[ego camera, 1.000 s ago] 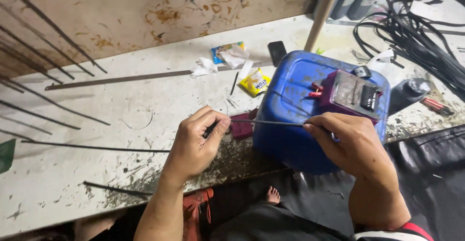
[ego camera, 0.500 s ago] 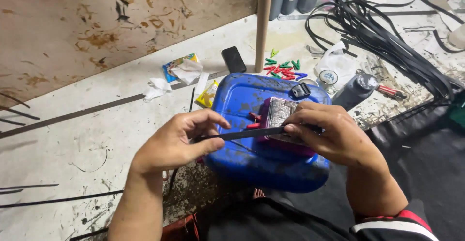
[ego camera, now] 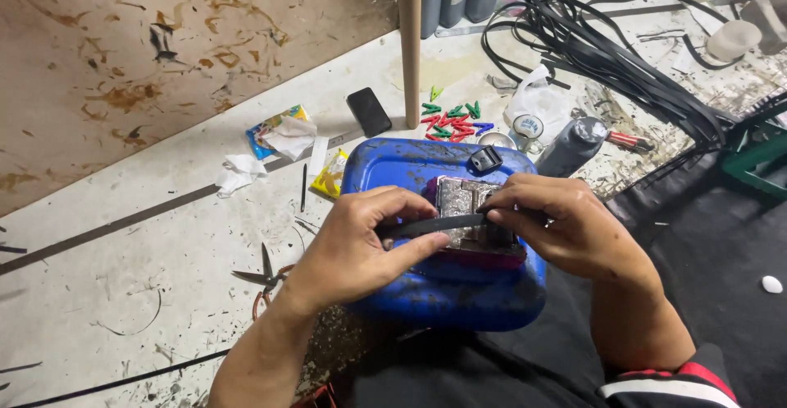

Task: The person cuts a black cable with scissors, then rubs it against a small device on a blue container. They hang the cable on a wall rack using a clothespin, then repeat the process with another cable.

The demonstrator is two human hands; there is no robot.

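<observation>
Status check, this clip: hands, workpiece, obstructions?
Left hand and right hand pinch black strip over blue jerrycan. Scissors lie left. Nothing obstructing.

Pale, paint-spattered floor (ego camera: 147,293) carrying a blue jerrycan (ego camera: 447,293), scissors (ego camera: 261,277), a black phone (ego camera: 369,111), crumpled tissue (ego camera: 238,173), coloured clips (ego camera: 453,121), a grey bottle (ego camera: 571,147) and black cables (ego camera: 623,64).

Both hands meet over a blue jerrycan (ego camera: 443,293) lying on its side. The left hand (ego camera: 361,248) and right hand (ego camera: 561,224) pinch the two ends of a black strip (ego camera: 430,225), stretched across a small grey block (ego camera: 463,207) on the can. Scissors (ego camera: 262,277) lie left of it, a phone (ego camera: 369,111) and coloured pegs (ego camera: 451,121) beyond, black cables (ego camera: 607,52) to the right.
</observation>
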